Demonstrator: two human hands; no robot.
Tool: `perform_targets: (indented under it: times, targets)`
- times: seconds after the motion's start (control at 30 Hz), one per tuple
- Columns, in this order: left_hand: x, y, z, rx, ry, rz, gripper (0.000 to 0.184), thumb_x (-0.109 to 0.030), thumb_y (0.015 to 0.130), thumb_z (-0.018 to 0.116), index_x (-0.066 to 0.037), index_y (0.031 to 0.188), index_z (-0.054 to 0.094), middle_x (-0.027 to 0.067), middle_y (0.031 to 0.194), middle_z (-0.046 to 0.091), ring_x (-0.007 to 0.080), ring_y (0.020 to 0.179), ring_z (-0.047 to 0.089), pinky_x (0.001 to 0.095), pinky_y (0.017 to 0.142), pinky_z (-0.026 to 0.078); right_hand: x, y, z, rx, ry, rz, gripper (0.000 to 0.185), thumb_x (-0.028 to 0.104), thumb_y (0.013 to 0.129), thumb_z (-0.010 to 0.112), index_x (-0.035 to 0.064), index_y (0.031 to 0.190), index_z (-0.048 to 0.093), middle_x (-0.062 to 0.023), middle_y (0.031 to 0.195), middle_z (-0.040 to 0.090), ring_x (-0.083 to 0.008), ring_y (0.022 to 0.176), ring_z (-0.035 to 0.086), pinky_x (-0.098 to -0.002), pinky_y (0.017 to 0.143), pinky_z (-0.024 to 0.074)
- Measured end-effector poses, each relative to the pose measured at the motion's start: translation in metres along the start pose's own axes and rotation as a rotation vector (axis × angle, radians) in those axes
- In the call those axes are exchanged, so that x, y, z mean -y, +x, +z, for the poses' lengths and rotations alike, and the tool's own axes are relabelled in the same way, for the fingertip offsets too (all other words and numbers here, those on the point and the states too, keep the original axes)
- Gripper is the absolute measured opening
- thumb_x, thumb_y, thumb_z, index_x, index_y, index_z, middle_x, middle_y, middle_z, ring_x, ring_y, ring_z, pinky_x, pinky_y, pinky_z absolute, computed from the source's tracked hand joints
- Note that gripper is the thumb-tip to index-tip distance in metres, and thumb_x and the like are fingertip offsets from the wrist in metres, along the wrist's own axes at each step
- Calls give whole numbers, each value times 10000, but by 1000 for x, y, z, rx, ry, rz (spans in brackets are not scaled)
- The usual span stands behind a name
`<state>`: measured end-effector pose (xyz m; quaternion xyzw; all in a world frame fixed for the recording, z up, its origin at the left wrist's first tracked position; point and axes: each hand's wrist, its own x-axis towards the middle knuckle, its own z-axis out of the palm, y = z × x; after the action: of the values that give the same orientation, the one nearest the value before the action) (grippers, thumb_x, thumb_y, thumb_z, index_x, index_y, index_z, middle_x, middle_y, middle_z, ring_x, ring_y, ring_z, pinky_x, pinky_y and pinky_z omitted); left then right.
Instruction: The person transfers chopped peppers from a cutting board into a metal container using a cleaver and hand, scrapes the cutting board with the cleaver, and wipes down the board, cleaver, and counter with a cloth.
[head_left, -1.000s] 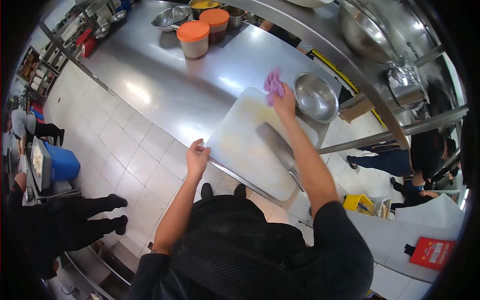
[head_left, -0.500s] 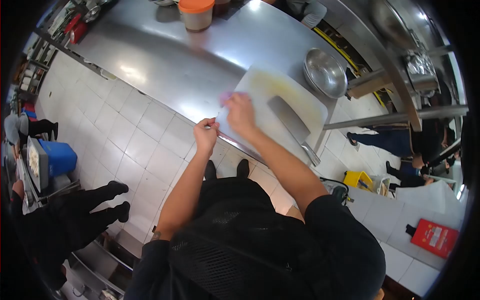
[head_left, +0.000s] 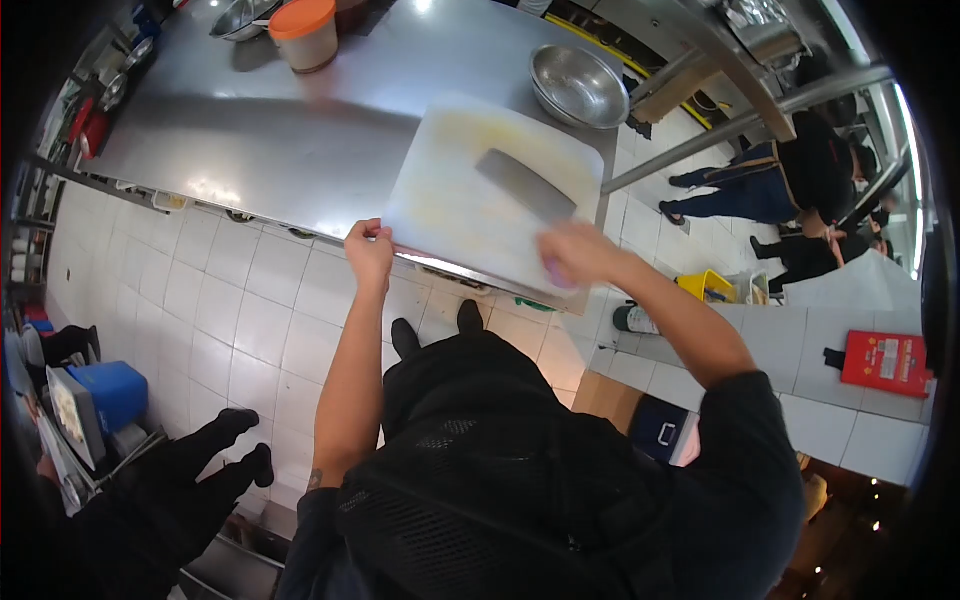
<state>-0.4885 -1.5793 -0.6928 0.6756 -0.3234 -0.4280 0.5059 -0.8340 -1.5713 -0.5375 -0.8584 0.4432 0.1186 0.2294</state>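
Observation:
A white cutting board (head_left: 440,190) with yellowish stains lies at the front edge of the steel table. My left hand (head_left: 370,255) is closed at the board's near left corner, thumb and fingers gripping it. Toward the near right corner, my right hand (head_left: 578,254), slightly blurred, presses a small purple cloth (head_left: 556,274) on the board; most of the cloth is hidden under the fingers. A cleaver (head_left: 525,185) with a broad grey blade rests flat on the board, its handle end hidden behind my right hand.
A steel bowl (head_left: 578,85) stands just beyond the board on the steel table (head_left: 270,150). Farther back are an orange-lidded tub (head_left: 304,38) and another bowl (head_left: 240,20). A metal rail (head_left: 690,150) runs at right. Other people stand at left and right.
My right hand has wiped the cloth from the board's left side across to its near right. My left hand stays at the corner. The view has shifted, and the cleaver still lies on the board.

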Motion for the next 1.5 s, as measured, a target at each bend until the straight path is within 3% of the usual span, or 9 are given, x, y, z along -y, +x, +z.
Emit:
perform_targets:
  times: [0.23,0.4,0.57,0.77,0.87,1.0,1.3,1.4,1.5]
  targets:
    - [-14,-3,-5,57,6,-93,156,14,927,664,75,1070,663,87,901,660,141,721,629,269,597,552,35,198,25,-672,225,-303,320,-42,685,566,98,947,686,-80,1090,629,-335,1084,551,-456,916,486]
    - [-19,-8,-6,-12,-56,-82,174,39,880,680,85,1048,669,107,854,651,152,653,613,286,571,521,-32,36,72,-177,167,-632,48,107,718,651,75,752,661,-102,937,605,-319,1010,553,-454,836,493]
    - [-10,-2,-5,27,-79,-94,190,18,893,687,72,1073,663,88,862,638,155,706,619,287,597,542,-53,-88,9,812,-73,70,61,127,732,644,138,687,683,-59,805,647,-287,876,620,-432,763,493]
    - [-10,2,-6,41,99,-84,213,11,888,680,36,1100,674,105,927,650,185,761,635,299,654,558,13,29,28,-580,151,-326,212,52,762,655,100,968,657,-51,1065,609,-299,1094,569,-466,871,497]
    - [-25,-13,13,-131,717,560,278,22,860,665,-2,1136,683,125,1023,668,247,821,656,338,729,556,15,-12,88,-465,112,-246,236,28,759,651,106,982,665,-47,1107,602,-294,1103,573,-478,877,499]
    - [-76,-65,95,382,505,546,350,39,842,635,-45,1178,686,146,1165,680,342,1071,647,406,886,525,-30,-154,98,326,111,232,101,108,706,699,123,801,728,-66,922,671,-316,1010,629,-464,836,517]
    - [-85,-138,239,1042,899,1037,358,-49,867,662,-115,1219,646,97,1289,614,329,1128,612,427,922,548,-120,-140,82,-1106,502,427,404,-23,746,547,61,1097,729,-169,1116,675,-380,1037,633,-415,935,511]
    - [-83,-118,239,1118,1002,1072,311,-91,866,686,-112,1174,642,78,1197,616,314,1074,617,433,880,554,-165,-60,101,-1272,679,442,405,-7,773,572,60,1146,714,-197,1157,654,-381,1071,637,-418,982,507]
    - [-88,-111,211,1160,1115,1079,322,-91,866,703,-131,1177,631,39,1161,610,302,1050,627,435,861,547,-164,-17,119,-874,608,613,370,37,808,605,62,1163,706,-190,1240,621,-385,1118,612,-451,985,513]
